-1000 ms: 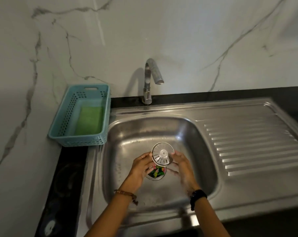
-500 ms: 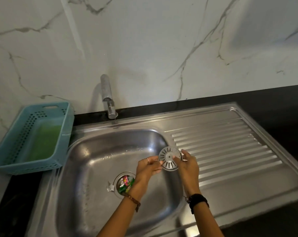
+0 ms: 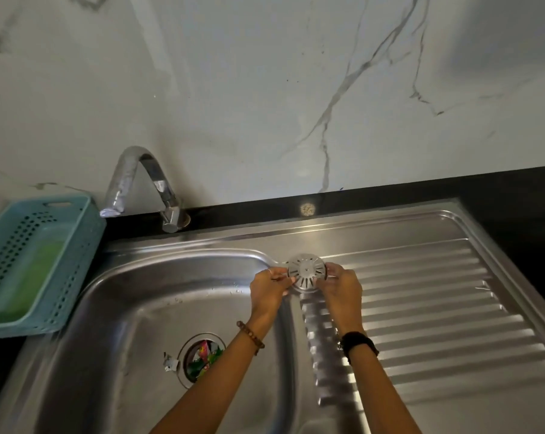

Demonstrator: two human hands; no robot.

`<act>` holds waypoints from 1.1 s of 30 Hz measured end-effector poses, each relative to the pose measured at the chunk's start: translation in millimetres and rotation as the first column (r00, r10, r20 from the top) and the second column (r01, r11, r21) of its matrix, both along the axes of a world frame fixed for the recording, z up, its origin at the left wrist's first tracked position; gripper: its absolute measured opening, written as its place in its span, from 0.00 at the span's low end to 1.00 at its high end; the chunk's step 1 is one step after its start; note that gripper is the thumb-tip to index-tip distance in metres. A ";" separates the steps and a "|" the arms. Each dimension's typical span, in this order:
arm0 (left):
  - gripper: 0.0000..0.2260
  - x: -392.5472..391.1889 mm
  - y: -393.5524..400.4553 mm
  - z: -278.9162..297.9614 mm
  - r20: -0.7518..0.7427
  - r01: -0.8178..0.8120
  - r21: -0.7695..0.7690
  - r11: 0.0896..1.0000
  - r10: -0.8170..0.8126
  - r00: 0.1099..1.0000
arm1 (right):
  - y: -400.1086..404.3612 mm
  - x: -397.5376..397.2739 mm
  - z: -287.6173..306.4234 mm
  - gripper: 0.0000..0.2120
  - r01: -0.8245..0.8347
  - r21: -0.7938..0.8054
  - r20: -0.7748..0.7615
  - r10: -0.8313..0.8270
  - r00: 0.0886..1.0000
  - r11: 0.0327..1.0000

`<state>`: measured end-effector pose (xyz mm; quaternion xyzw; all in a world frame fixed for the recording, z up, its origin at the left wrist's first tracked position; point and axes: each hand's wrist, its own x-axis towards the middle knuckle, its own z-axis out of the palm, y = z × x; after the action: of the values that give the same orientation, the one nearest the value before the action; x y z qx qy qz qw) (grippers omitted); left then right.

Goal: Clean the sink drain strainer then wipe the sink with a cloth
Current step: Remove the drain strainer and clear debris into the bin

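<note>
I hold the strainer (image 3: 306, 271) pinched by its rim between my left hand (image 3: 269, 288) and right hand (image 3: 340, 285), fingertips closed on opposite edges. It hangs over the sink (image 3: 158, 296) basin's right rim beside the drainboard (image 3: 437, 308), slotted face tilted toward me.

The basket (image 3: 42, 264) sits left of the sink (image 3: 133, 308), the tap (image 3: 146, 186) behind the basin; the drainboard (image 3: 437, 308) lies right. Scraps (image 3: 203, 358) fill the drain (strainer (image 3: 307, 272) held above the basin's right rim)
</note>
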<state>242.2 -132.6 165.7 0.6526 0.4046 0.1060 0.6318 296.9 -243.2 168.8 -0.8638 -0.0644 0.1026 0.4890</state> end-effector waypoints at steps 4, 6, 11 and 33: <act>0.08 12.3 -0.4 -6.5 -0.030 -0.021 0.044 0.999 0.022 0.999 | 1.1 8.4 -9.7 0.14 -0.002 -0.051 0.019 0.003 1.000 0.999; 0.08 16.1 -1.6 -9.1 -0.039 -0.020 0.051 0.998 0.022 0.999 | 1.4 11.0 -12.2 0.14 0.012 -0.053 -0.004 -0.012 1.000 0.999; 0.09 14.4 -5.6 -8.3 -0.007 -0.005 0.073 0.997 0.006 1.000 | 2.0 5.7 -7.3 0.15 0.023 -0.066 0.021 -0.022 1.000 0.998; 0.27 -210.0 151.4 -138.2 -0.513 0.179 0.254 0.951 -0.025 0.858 | 136.7 -181.1 -125.9 0.22 -0.296 -0.415 -0.506 0.052 0.861 0.860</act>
<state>32.2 18.8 27.5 0.7643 0.4996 -0.0433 0.4053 115.8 -106.5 42.9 -0.8951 0.0054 0.3702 0.2486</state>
